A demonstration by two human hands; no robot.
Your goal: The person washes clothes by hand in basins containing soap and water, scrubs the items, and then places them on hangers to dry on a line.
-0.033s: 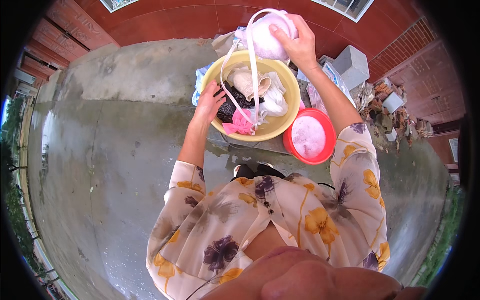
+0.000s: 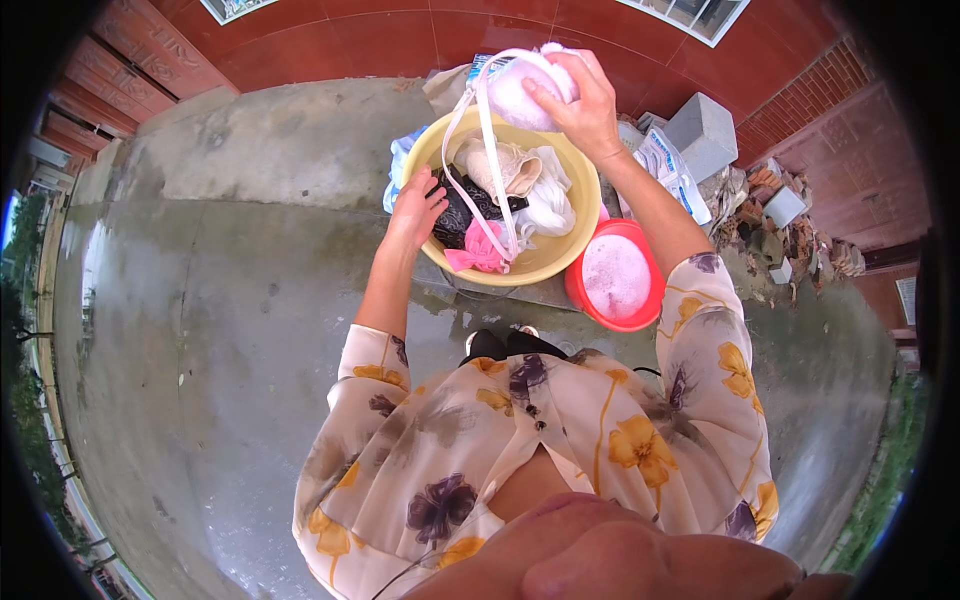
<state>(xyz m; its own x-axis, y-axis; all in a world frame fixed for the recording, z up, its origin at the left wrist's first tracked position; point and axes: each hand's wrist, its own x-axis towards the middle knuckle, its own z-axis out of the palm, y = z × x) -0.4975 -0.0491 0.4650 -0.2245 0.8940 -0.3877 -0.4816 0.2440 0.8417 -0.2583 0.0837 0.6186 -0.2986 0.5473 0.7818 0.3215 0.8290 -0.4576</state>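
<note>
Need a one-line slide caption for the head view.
Right hand lifts a pale garment above a yellow basin; left hand reaches inside.

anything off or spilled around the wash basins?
Mostly normal. The right hand lifts a pale pink garment whose straps dangle into the yellow basin; the left hand rests in the laundry. The red basin of suds sits level. The concrete floor is wet, and rubble lies to the right.

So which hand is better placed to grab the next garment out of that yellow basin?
Probably the left hand: it rests open on the dark cloth inside the round yellow plastic basin, while the right hand is raised, gripping a pale pink garment.
</note>
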